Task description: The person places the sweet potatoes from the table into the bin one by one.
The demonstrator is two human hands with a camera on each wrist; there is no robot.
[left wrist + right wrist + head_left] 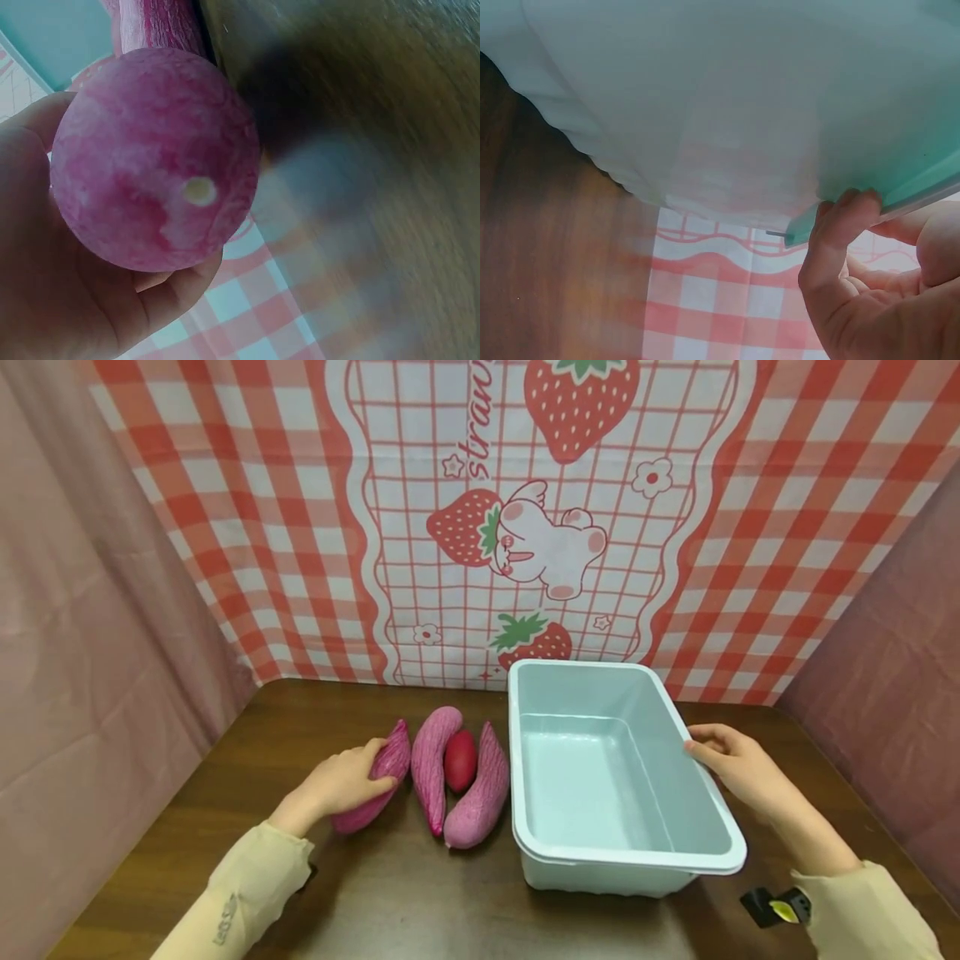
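In the head view my left hand (337, 783) grips a pink-purple, eggplant-like vegetable (369, 802) at the left of a group. Its rounded end, marked by a pale spot, faces the left wrist camera, and the thumb and fingers wrap the vegetable (154, 161). Two more streaked, curved eggplant-like vegetables (429, 768) (477, 797) lie to its right, with a smaller smooth red oval piece (461, 762) between them. A pale blue-green plastic tub (630, 860) stands right of these. My right hand (738, 768) pinches the tub's right rim, thumb on top and fingers curled beneath (855, 277).
The brown wooden table (420, 910) carries everything. Behind it hangs a red-and-white checked cloth (285, 527) with strawberry prints. Pink curtains (97, 610) close off both sides. The tub's inside shows a bare floor.
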